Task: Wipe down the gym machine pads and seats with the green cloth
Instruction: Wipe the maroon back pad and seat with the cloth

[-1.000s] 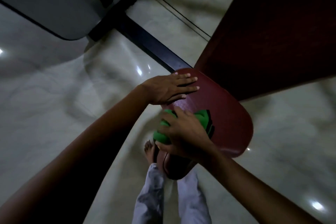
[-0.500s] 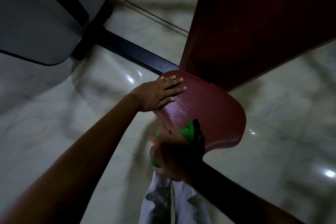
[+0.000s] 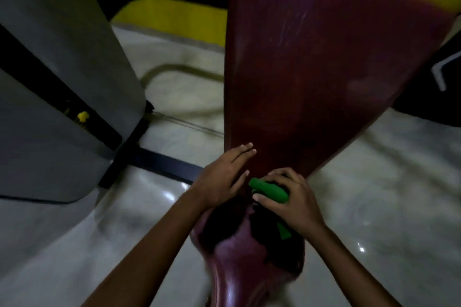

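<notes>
Right hand [image 3: 290,198] grips the soft, bunched green cloth [image 3: 268,190] at the backrest pad's [image 3: 311,77] base, while left hand [image 3: 224,180] rests flat.

There is one view only, from the person's head, looking forward and steeply down along both forearms. It sits close over the seat [image 3: 239,257] at the bottom centre, with the backrest [image 3: 319,62] rising straight ahead and filling the upper middle. The wide lens bends the edges: a grey housing [image 3: 57,77] at the left, yellow wall [image 3: 174,12] at the top, pale floor [image 3: 374,182] at either side. The picture is dim and a little blurred.
</notes>
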Motion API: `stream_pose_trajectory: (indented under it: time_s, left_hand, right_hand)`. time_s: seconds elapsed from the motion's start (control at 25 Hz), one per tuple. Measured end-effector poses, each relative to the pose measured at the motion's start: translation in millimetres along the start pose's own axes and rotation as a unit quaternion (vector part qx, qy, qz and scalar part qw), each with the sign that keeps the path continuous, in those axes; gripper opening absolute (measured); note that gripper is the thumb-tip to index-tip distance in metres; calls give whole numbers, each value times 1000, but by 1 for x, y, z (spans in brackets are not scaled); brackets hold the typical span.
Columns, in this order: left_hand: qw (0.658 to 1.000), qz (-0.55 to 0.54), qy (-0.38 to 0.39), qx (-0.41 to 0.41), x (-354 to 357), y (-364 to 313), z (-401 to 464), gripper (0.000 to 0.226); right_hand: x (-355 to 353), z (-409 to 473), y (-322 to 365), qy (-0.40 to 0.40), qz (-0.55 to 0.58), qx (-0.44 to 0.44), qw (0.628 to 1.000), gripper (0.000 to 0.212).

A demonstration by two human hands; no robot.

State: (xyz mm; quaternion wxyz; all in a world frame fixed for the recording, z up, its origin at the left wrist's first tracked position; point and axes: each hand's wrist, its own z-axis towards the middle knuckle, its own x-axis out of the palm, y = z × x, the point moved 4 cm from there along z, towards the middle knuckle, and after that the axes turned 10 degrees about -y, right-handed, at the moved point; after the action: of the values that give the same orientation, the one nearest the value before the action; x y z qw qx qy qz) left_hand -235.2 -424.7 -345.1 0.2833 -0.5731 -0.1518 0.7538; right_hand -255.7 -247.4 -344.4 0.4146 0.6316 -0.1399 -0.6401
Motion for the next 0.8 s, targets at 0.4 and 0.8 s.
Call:
stream_pose_trajectory:
  time_s: [0.4, 0.8]
  left_hand:
    - [984, 56, -139, 97, -133, -117, 154, 57]
    - [968, 51, -180, 165, -236, -139, 243, 55]
  right_hand:
    - [-201, 120, 123, -265, -25, -129, 955, 45]
    - [-276, 197, 227, -411, -65, -153, 896, 39]
